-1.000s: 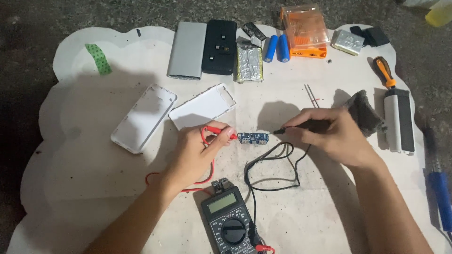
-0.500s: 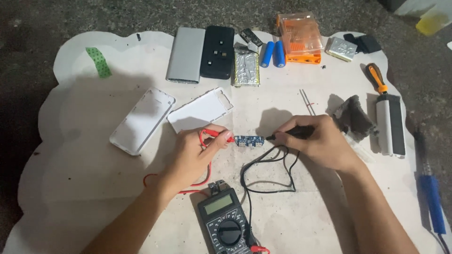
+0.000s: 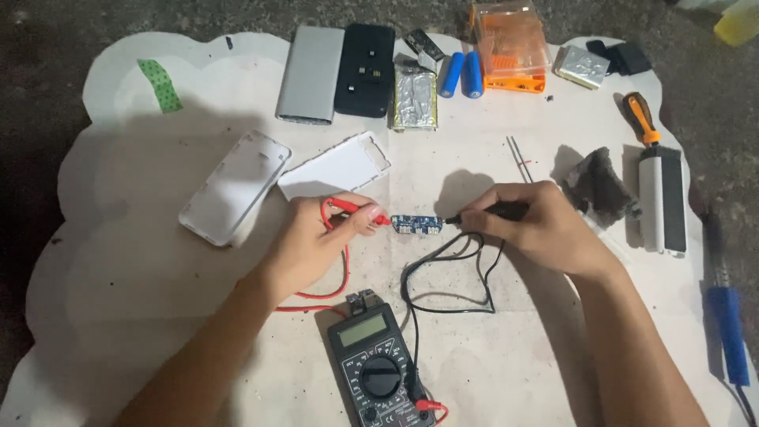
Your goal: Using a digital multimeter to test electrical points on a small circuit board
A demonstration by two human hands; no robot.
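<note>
A small blue circuit board [image 3: 417,224] lies on the white work mat [image 3: 118,261] between my hands. My left hand [image 3: 312,241] pinches a red test probe [image 3: 356,210], whose tip touches the board's left end. My right hand [image 3: 541,225] grips a black test probe [image 3: 490,212], its tip at the board's right end. Red and black leads run down to a black multimeter [image 3: 378,370] at the near edge.
Two white case halves [image 3: 236,187] [image 3: 336,167] lie at left. Along the far edge sit a grey power bank [image 3: 310,75], a black case [image 3: 365,69], a foil cell [image 3: 415,96], two blue cylindrical cells [image 3: 462,74] and an orange box [image 3: 508,46]. A screwdriver [image 3: 640,119] and soldering iron [image 3: 725,316] lie at right.
Both hands stay on the probes at the board's ends. The view has shifted slightly; the probe tips have barely moved.
</note>
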